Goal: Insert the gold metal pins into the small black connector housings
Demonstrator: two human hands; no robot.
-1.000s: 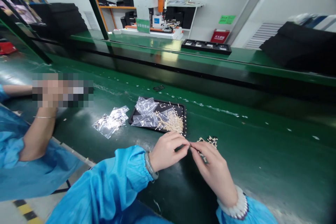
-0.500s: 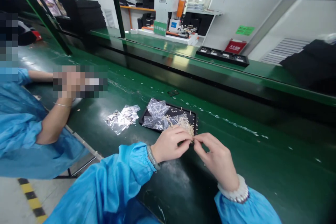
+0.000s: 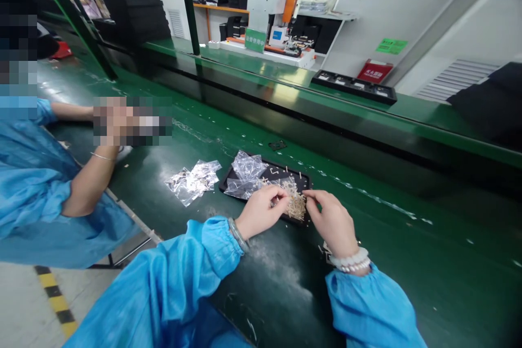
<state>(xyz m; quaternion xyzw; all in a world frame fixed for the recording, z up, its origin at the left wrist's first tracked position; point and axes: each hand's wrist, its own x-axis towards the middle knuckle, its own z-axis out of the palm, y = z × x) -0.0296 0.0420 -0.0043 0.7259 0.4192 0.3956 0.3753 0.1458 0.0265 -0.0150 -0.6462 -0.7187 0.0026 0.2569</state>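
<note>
A black tray (image 3: 306, 180) lies on the green table, with clear plastic bags (image 3: 248, 166) on its left part and a pile of small beige pieces (image 3: 297, 205) on its right. Over the tray's front edge, my left hand (image 3: 264, 207) has its fingers closed together beside the pile; anything between the fingertips is too small to make out. My right hand (image 3: 331, 217) is at the tray's right edge, thumb and forefinger pinched near the pile, their content also unclear. Small pieces (image 3: 325, 250) lie partly hidden under my right wrist.
More clear bags (image 3: 193, 180) lie left of the tray. A flat black part (image 3: 278, 144) is behind it. Another person's arm in a blue sleeve (image 3: 32, 196) reaches over the table at left. A long black tray (image 3: 354, 87) stands on the rear ledge.
My hands, which met at the fingertips by the tray's front right corner, have moved apart. The left shifted left; the right went slightly up, uncovering more of the beige pile.
</note>
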